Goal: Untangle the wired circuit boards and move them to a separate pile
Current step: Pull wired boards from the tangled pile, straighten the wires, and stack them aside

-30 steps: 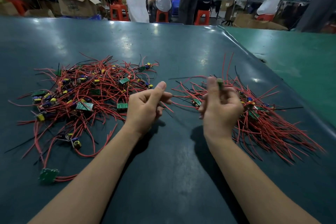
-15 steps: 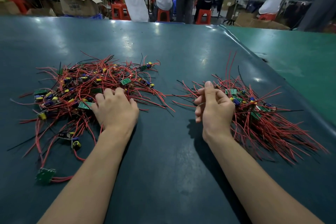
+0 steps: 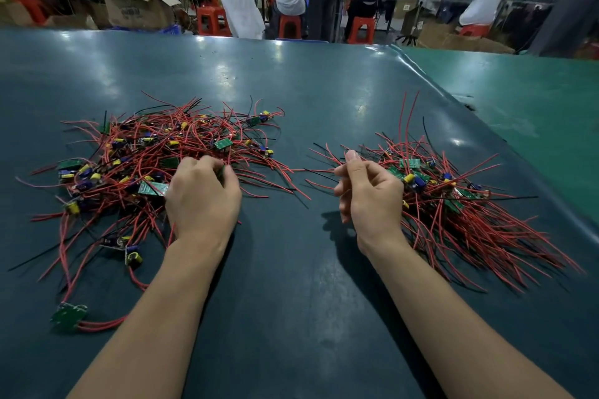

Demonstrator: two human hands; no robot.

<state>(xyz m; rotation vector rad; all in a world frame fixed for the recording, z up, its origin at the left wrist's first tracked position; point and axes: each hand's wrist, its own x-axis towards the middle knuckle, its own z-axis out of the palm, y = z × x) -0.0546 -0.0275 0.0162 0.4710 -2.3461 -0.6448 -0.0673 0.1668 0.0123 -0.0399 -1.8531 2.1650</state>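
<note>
Left hand (image 3: 204, 194) curled into the near right edge of my tangled pile (image 3: 146, 165), gripping wires, right hand (image 3: 369, 194) loosely curled, holding nothing, beside the sorted pile (image 3: 470, 210) at right.

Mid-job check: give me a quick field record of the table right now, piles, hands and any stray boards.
tangled pile: left of centre, red wires and boards jumbled
sorted pile: right, wires fanned toward the near right
left hand: fingers curled into the tangled pile's near right edge
right hand: beside the sorted pile, fingers loosely curled, apparently holding nothing
stray board: near left, apart from both piles
</note>
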